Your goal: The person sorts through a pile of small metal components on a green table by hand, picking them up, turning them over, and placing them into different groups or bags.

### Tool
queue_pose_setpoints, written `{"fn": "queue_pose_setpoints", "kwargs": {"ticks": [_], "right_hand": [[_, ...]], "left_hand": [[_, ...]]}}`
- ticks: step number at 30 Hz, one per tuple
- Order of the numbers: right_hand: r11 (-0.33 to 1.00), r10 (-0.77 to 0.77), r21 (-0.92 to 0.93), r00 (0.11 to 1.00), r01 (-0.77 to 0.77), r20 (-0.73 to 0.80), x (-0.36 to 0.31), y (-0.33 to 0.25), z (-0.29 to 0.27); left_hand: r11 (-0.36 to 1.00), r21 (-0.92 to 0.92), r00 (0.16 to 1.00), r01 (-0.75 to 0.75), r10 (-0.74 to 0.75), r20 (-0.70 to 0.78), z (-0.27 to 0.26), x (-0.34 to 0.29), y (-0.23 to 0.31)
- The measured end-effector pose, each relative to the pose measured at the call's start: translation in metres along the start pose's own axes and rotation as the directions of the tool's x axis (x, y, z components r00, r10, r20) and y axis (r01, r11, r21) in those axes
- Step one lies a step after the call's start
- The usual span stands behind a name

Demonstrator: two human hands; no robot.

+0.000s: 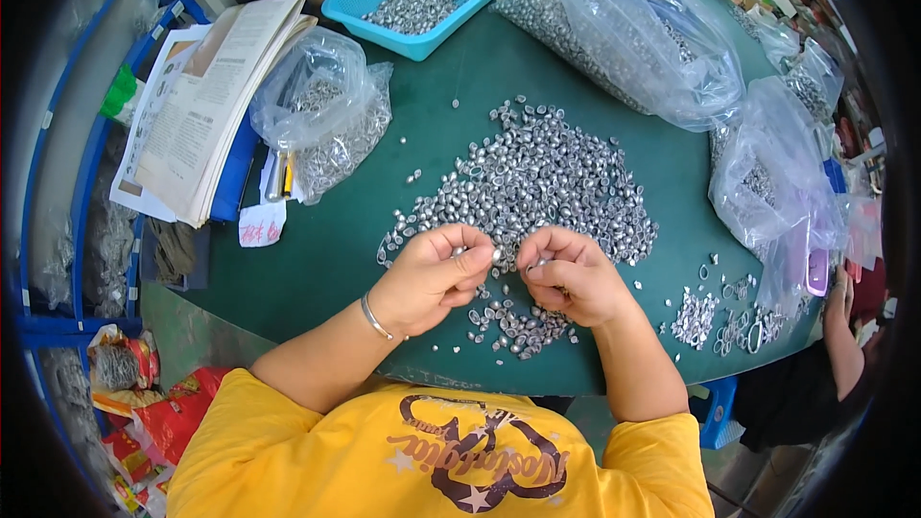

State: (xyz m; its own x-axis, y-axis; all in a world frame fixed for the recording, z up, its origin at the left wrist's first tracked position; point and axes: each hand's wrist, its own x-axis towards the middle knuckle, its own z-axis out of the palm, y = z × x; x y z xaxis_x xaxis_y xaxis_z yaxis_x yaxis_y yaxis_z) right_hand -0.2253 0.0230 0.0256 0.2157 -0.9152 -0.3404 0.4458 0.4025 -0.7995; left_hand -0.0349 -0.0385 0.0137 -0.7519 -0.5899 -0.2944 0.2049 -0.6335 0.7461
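My left hand, with a silver bangle on its wrist, is closed in a pinch on a small silver oval metal piece at its fingertips. Facing it, a short gap away, my right hand has thumb and forefinger pressed together. A bit of silver metal shows between them, mostly hidden by the fingers. Both hands are over the near side of a wide pile of small silver oval metal pieces on the green table. A smaller cluster of pieces lies just below the hands.
A turquoise basket of metal pieces stands at the back. Plastic bags of parts sit left, and a large bag lies far right. Papers lean at left. Sorted small parts lie near right, close to another person's arm.
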Motion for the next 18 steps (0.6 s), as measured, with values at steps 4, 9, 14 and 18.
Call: {"fn": "queue_pose_setpoints", "kwargs": {"ticks": [4, 9, 14, 18], "right_hand": [[0.978, 0.041, 0.201, 0.998, -0.051, 0.052, 0.004, 0.001, -0.006], [0.894, 0.104, 0.420, 0.983, -0.159, 0.152, 0.005, 0.000, -0.013], [0.866, 0.101, 0.459, 0.969, -0.196, 0.223, 0.006, 0.001, -0.014], [0.862, 0.089, 0.471, 0.970, -0.189, 0.226, 0.006, 0.002, -0.014]], "left_hand": [[0.913, -0.372, 0.985, 0.169, -0.137, 0.109, -0.001, 0.004, -0.006], [0.891, -0.409, 0.979, 0.199, -0.166, 0.114, 0.002, 0.004, -0.006], [0.916, -0.357, 0.983, 0.182, -0.162, 0.087, 0.000, 0.003, -0.010], [0.897, -0.393, 0.976, 0.203, -0.151, 0.160, -0.003, 0.003, -0.010]]}}
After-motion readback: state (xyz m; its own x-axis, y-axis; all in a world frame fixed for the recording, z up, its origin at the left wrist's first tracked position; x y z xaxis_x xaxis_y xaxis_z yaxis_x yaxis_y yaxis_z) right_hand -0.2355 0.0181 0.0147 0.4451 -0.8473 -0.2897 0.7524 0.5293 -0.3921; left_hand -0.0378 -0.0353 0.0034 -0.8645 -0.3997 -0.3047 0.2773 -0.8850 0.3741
